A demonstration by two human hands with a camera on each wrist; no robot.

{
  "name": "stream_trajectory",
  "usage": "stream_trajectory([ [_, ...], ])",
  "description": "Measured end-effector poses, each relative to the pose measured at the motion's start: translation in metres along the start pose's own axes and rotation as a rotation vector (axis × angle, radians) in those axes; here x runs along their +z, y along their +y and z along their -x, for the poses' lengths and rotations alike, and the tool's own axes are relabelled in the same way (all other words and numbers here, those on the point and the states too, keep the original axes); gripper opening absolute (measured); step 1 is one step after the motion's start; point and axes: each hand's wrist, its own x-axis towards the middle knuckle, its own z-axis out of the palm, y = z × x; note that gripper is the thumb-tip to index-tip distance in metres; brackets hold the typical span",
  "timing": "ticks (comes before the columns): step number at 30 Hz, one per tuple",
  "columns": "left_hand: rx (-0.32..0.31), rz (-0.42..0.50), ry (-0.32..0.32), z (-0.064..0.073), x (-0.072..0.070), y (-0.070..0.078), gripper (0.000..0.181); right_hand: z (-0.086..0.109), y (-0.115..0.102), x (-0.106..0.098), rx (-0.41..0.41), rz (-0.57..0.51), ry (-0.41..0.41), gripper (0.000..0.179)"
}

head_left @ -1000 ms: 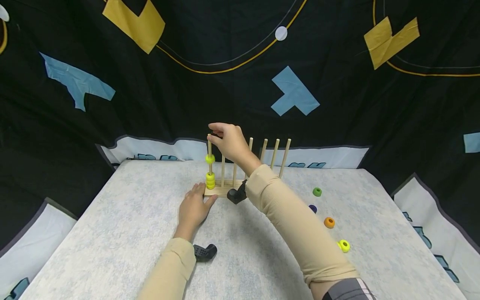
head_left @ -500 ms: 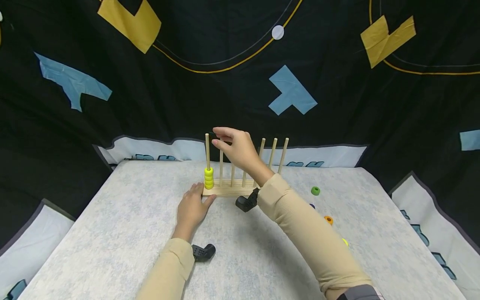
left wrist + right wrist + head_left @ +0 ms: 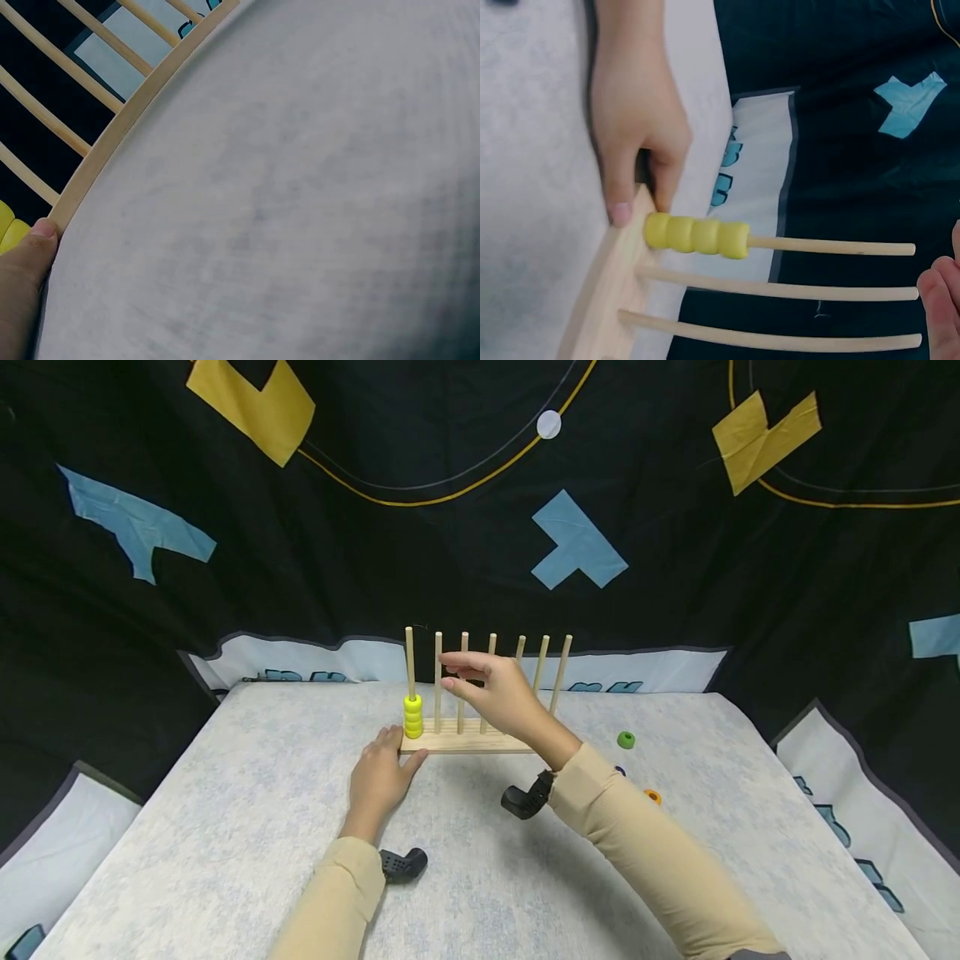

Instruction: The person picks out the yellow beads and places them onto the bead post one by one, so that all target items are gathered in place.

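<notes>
A wooden peg rack (image 3: 467, 743) with several upright pegs stands near the table's far side. Several yellow beads (image 3: 412, 717) are stacked at the bottom of its leftmost peg. My left hand (image 3: 378, 781) holds the left end of the base, thumb at the front edge and fingers behind, as the right wrist view shows. In the left wrist view the thumb (image 3: 36, 251) presses the base's edge. My right hand (image 3: 504, 695) hovers in front of the middle pegs with nothing between thumb and fingers; it partly hides those pegs. Only its fingertips (image 3: 937, 296) show in the right wrist view.
Right of the rack, a green bead (image 3: 626, 740), a dark blue bead (image 3: 620, 770) and an orange bead (image 3: 652, 796) lie on the table (image 3: 247, 827); my right sleeve (image 3: 637, 835) partly covers the last two. A dark curtain (image 3: 420, 568) hangs behind the table.
The right hand let go of a yellow bead, which slid down the leftmost peg onto the stack. That hand then moved right and down. The left hand stays on the base.
</notes>
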Motion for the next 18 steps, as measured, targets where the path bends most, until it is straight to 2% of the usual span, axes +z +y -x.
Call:
stream_trajectory([
  [9,-0.006,-0.007,-0.017,0.0,-0.001,-0.001,0.075,0.031,0.017,-0.009,0.052,-0.03,-0.035,0.037],
  [18,0.03,-0.002,0.008,0.001,0.0,-0.001,0.074,0.061,0.032,-0.024,0.07,-0.062,-0.052,0.035],
])
